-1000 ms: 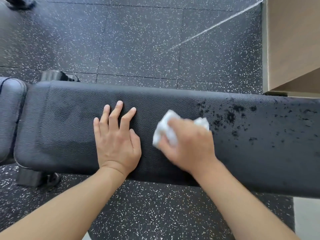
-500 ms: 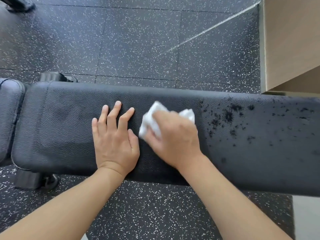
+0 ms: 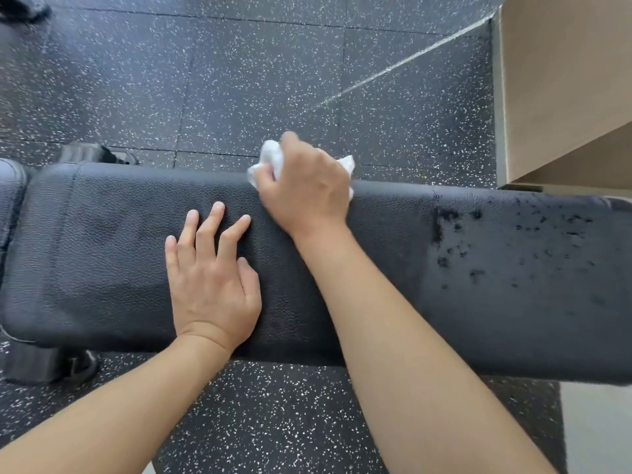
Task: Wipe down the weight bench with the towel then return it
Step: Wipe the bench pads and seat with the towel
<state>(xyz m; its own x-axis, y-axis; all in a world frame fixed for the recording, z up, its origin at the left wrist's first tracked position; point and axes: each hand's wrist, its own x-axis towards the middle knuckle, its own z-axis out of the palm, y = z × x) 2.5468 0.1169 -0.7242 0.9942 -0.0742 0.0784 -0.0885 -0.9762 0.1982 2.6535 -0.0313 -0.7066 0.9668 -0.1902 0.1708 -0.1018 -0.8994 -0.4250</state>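
Head view, looking straight down, and the risk jumps out first: the right hand (image 3: 304,189) has the towel (image 3: 270,160) right at the far edge of the weight bench (image 3: 102,251), part of the cloth hanging out past the pad over the speckled floor (image 3: 239,80). Ease that grip and I'd say the wad could drop off the back side. There's also a spread of dark wet specks (image 3: 496,241) out on the right stretch of the pad, well apart from the towel, so short strokes from here could leave that patch unwiped. And the wad is small and bunched, so it may only smear the moisture around. Now the hands. The right one is curled closed around the crumpled white towel, knuckles up, pressing it onto the bench's far rim. The left hand (image 3: 212,278) is wide open, holding nothing, palm flat on the pad with fingers spread, just beside the right forearm, apparently bracing. A tan cabinet (image 3: 564,80) stands top right, beyond the bench.
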